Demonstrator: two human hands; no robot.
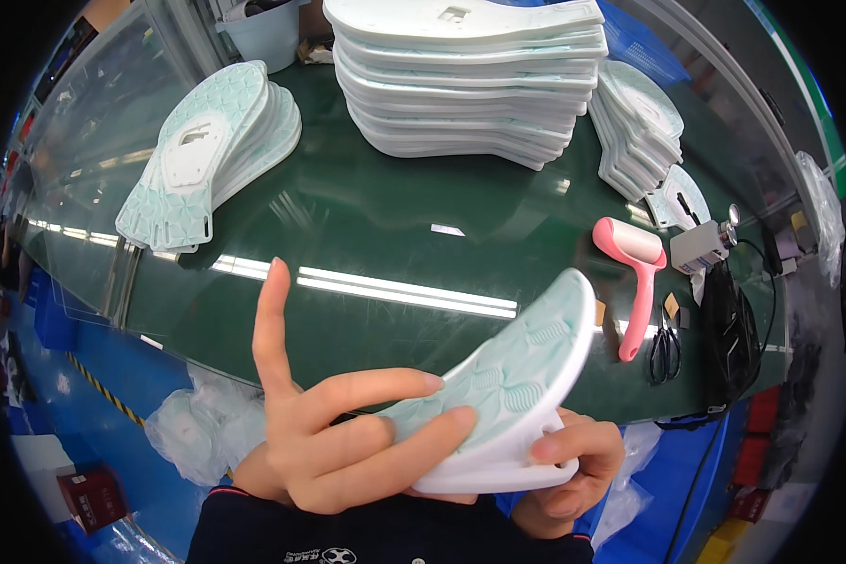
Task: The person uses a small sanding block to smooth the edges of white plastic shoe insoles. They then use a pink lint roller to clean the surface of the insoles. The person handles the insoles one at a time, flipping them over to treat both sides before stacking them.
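Note:
A curved white plastic panel with a pale teal patterned face (pixel 526 362) is held up, tilted, at the table's near edge. My left hand (pixel 338 437) lies across its left part, several fingers bent over the teal face and one finger pointing up, off the panel. Its thumb is out of sight. At the panel's lower right end, my right hand (pixel 578 465) grips the rim, with the thumb at a slot there. Most of the panel's underside and left end is hidden.
On the green table (pixel 385 226) stand a tall stack of similar panels (pixel 470 85), a smaller left stack (pixel 197 150) and a right stack (pixel 639 122). To the right lie a pink-handled lint roller (pixel 641 282), scissors (pixel 665 352), a white bottle (pixel 700 246) and a black bag (pixel 728 324).

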